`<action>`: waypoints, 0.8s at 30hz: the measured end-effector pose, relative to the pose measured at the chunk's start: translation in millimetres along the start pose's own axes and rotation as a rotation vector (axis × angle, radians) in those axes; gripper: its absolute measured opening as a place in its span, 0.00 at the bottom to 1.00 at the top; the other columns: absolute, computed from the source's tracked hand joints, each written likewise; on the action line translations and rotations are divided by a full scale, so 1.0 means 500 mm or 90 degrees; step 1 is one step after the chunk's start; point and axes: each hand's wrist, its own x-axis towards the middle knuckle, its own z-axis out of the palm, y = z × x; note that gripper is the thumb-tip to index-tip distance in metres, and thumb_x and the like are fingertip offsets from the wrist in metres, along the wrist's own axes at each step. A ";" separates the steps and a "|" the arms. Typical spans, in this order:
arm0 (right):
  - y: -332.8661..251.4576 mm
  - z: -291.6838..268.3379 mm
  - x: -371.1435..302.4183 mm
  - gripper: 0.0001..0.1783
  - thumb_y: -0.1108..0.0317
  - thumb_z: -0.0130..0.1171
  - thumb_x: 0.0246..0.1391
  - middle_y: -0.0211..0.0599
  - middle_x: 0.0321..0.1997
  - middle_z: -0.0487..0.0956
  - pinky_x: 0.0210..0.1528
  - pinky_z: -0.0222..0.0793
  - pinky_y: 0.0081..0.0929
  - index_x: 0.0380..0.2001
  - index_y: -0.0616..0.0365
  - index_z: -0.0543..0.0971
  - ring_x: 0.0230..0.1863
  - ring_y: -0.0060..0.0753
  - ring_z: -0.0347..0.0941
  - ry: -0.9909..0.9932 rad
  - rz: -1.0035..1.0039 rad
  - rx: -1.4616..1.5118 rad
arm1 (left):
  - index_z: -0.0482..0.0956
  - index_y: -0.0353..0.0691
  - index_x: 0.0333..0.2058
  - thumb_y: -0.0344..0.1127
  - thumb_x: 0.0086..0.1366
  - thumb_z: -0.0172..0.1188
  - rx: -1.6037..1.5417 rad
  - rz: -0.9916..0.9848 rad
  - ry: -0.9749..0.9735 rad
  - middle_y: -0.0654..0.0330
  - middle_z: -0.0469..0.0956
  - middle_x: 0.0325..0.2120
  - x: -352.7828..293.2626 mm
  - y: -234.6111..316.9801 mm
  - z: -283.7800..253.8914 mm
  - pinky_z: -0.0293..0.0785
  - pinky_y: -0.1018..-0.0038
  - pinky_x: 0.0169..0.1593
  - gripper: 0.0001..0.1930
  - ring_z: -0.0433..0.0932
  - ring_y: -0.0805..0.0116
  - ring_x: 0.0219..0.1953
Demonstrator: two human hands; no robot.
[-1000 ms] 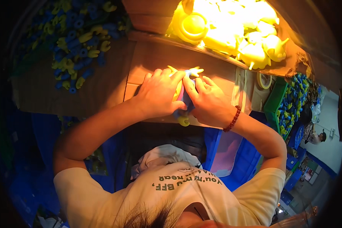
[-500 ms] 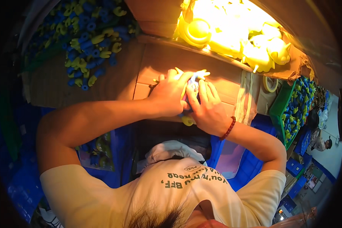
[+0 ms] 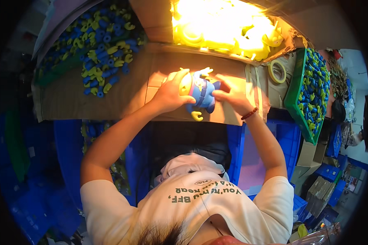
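Observation:
A toy figure [image 3: 203,92] with a blue body, dark belt, yellow head and yellow hands lies sideways over the cardboard work surface [image 3: 155,61], its head to the left and its feet to the right. Around the yellow head wraps my left hand [image 3: 171,93], the thumb stretched below it. My right hand [image 3: 234,97], with a red bead bracelet above the wrist, grips the figure at its blue legs and feet. One yellow toy hand points up, the other hangs down near the front edge. Part of the head is hidden under my left fingers.
Yellow toy heads [image 3: 249,41] fill a brightly lit cardboard box at the back. Loose blue and yellow arm parts [image 3: 104,55] are heaped at left. A tape roll [image 3: 270,73] and a green tray [image 3: 293,96] of similar parts stand at right. Blue bins [image 3: 236,151] are below.
My hands have moved apart to the figure's two ends, uncovering its blue body and belt. My right hand has shifted right to its legs. The whole view has shifted slightly.

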 end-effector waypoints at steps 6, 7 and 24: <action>0.067 0.011 0.016 0.42 0.65 0.74 0.52 0.38 0.58 0.76 0.62 0.70 0.31 0.66 0.65 0.65 0.57 0.29 0.74 -0.069 -0.070 -0.122 | 0.63 0.42 0.66 0.42 0.44 0.82 0.001 -0.102 -0.085 0.42 0.66 0.60 0.000 0.035 -0.010 0.66 0.59 0.66 0.52 0.68 0.44 0.63; 0.066 0.014 0.015 0.42 0.66 0.74 0.53 0.37 0.58 0.76 0.62 0.70 0.31 0.67 0.66 0.65 0.57 0.28 0.74 -0.074 -0.073 -0.133 | 0.63 0.43 0.66 0.41 0.44 0.82 0.012 -0.095 -0.075 0.42 0.68 0.58 -0.002 0.036 -0.003 0.68 0.59 0.65 0.51 0.70 0.44 0.61; -0.001 0.130 -0.089 0.43 0.32 0.43 0.66 0.43 0.65 0.71 0.71 0.60 0.46 0.72 0.51 0.58 0.67 0.42 0.66 -0.148 -0.094 0.548 | 0.60 0.43 0.70 0.28 0.36 0.84 -0.202 0.304 -0.043 0.54 0.65 0.62 -0.094 0.081 -0.071 0.64 0.61 0.68 0.60 0.64 0.58 0.67</action>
